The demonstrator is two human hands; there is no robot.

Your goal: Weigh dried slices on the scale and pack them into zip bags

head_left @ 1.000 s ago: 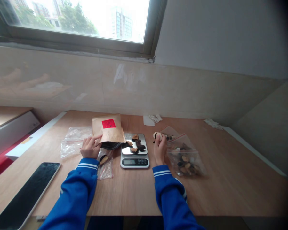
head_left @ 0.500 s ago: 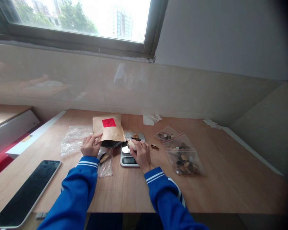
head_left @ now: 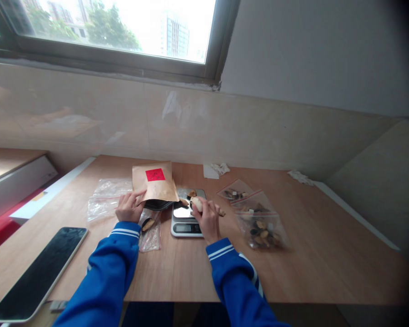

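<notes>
My left hand (head_left: 128, 208) is closed on the lower left edge of a brown kraft paper bag (head_left: 154, 187) with a red label. The bag leans with its dark opening toward me, beside a small digital scale (head_left: 180, 212). Above the scale's right side, my right hand (head_left: 209, 220) pinches a pale, rounded piece with a dark edge (head_left: 196, 204); its exact kind is unclear. Dried brown slices (head_left: 191, 193) rest on the weighing plate. Another dark-rimmed dried slice (head_left: 148, 224) lies on a clear zip bag (head_left: 150, 243) below the paper bag.
To the right lie a large zip bag of dried slices (head_left: 264, 231) and a smaller zip bag (head_left: 236, 193). An empty-looking plastic bag (head_left: 104, 200) is at left, with a phone (head_left: 37, 274) nearer me. Crumpled tissue (head_left: 221, 168) sits by the wall.
My right hand has shifted right with the pale piece, uncovering more of the weighing plate. It now partly covers the loose slice on the table. My left hand and the paper bag stay put.
</notes>
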